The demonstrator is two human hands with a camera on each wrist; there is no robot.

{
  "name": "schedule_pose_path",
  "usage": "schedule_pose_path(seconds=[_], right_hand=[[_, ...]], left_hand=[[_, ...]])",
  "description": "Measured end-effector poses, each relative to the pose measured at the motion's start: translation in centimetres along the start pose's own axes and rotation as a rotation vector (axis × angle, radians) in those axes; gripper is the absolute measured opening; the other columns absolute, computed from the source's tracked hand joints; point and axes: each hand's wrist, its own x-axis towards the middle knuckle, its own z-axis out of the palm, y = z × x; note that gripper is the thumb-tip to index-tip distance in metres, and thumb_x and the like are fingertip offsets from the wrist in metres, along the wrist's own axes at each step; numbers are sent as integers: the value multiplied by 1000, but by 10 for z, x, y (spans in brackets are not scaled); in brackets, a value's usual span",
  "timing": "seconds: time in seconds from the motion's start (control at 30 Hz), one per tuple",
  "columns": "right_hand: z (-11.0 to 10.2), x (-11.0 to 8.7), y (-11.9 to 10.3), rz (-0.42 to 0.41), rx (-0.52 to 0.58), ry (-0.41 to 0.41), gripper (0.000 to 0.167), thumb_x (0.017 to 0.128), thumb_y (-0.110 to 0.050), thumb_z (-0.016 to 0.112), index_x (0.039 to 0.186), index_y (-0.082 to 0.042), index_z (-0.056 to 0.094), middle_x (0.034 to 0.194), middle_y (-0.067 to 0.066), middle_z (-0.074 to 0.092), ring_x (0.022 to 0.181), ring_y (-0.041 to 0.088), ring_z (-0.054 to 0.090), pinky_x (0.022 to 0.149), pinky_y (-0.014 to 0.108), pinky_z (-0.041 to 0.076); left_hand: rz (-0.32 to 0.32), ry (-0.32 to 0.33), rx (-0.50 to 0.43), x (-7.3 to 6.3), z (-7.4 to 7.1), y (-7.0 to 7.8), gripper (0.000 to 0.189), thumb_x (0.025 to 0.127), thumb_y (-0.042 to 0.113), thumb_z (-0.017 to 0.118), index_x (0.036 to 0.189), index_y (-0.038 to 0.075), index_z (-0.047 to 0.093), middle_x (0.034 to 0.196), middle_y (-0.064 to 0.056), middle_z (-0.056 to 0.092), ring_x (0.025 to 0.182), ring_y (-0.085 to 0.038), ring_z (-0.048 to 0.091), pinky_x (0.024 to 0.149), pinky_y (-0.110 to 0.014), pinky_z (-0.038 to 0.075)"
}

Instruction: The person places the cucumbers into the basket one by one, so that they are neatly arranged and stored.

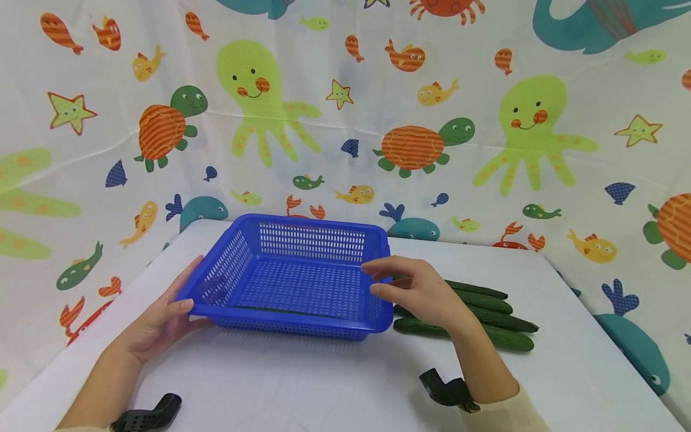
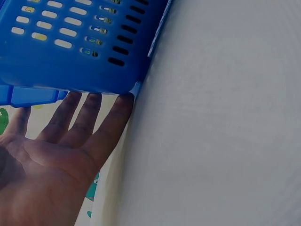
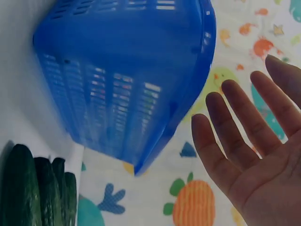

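A blue plastic basket [image 1: 302, 268] with slotted walls stands on the white table, its inside mostly bare. Just behind its front rim shows a thin dark green strip [image 1: 291, 310], too covered to identify. My left hand [image 1: 156, 321] holds the basket's left front corner, thumb at the rim and fingertips against its underside in the left wrist view. Over the basket's right end hovers my right hand [image 1: 415, 288], fingers spread; the right wrist view shows it apart from the wall. Several cucumbers [image 1: 502, 320] lie side by side right of the basket, partly behind my right hand and forearm.
The white table [image 1: 302, 384] ends at a curtain [image 1: 335, 150] printed with sea animals, which hangs behind it and along the sides. Each wrist wears a black strap mount [image 1: 447, 389].
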Motion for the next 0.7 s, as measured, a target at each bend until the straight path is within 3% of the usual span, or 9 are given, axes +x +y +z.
schedule_pose_path(seconds=[0.3, 0.7], right_hand=[[-24, -10, 14, -18, 9, 55, 35, 100, -15, 69, 134, -6, 68, 133, 10, 69, 120, 30, 67, 96, 27, 57], [-60, -32, 19, 72, -136, 41, 31, 100, -21, 70, 130, -17, 71, 124, 3, 73, 113, 18, 70, 93, 28, 58]], left_hand=[[-5, 7, -17, -2, -3, -1, 74, 107, 24, 45, 163, 50, 5, 170, -5, 5, 136, -2, 49, 108, -62, 46], [-13, -2, -17, 0, -2, -1, 74, 107, 22, 45, 163, 50, 6, 172, -7, -1, 137, -1, 47, 109, -63, 44]])
